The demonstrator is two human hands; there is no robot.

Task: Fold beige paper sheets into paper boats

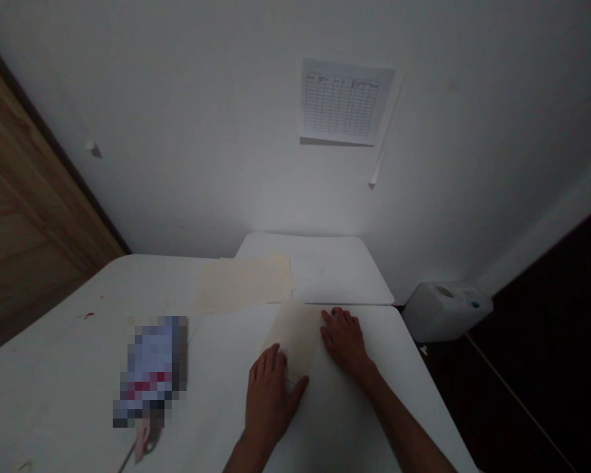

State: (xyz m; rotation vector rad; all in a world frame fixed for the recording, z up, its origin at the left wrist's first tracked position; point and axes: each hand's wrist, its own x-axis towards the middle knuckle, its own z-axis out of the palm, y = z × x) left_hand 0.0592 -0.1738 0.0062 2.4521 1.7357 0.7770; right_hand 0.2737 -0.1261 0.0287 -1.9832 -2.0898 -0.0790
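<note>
A thin pale beige sheet (298,338), perhaps paper, lies flat on the white table in front of me. My left hand (270,394) rests over its near left edge, fingers stretched and thumb apart, touching the near end. On the right edge lies my right hand (345,338), with its fingers apart and slightly bent, fingertips down on the surface. Neither hand grips anything. More beige sheets (243,282) lie further back and to the left, partly over the seam between two tabletops.
On the left of the white table (217,407) lies a pixelated blue-and-red item (150,368); its kind is hidden. A second white tabletop (335,269) stands against the wall. A white plastic container (446,312) sits at right. A printed chart (345,102) hangs above.
</note>
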